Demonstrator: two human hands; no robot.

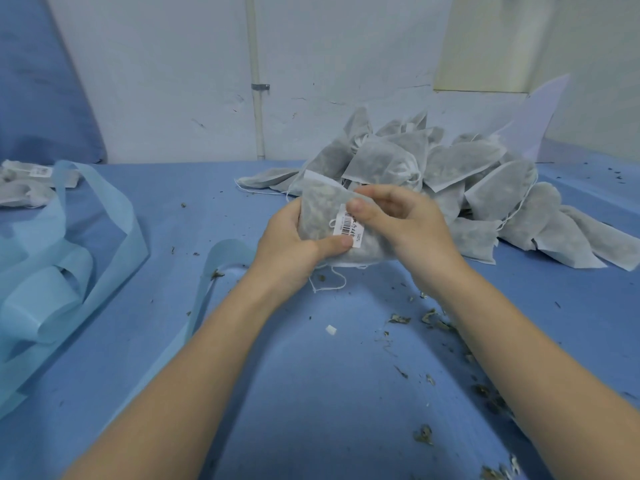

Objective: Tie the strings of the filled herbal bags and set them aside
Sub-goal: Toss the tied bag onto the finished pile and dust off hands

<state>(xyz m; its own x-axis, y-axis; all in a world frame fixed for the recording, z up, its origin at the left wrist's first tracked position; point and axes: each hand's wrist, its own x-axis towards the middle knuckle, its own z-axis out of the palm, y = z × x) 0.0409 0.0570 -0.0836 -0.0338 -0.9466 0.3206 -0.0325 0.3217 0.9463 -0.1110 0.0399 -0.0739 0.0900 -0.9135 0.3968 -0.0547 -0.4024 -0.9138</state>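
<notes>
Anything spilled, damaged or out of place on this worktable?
Yes. Dried herb crumbs lie scattered on the blue table cover, mostly near the right forearm, and a small white scrap lies loose between the arms. The held herbal bag looks intact.

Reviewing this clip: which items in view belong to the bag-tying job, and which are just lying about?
Job:
- herbal bag, gripped by left hand and right hand
- its string
- pile of filled bags
- bags at far left

Lying about:
- light blue strips
- scattered herb bits
- small white scrap
</notes>
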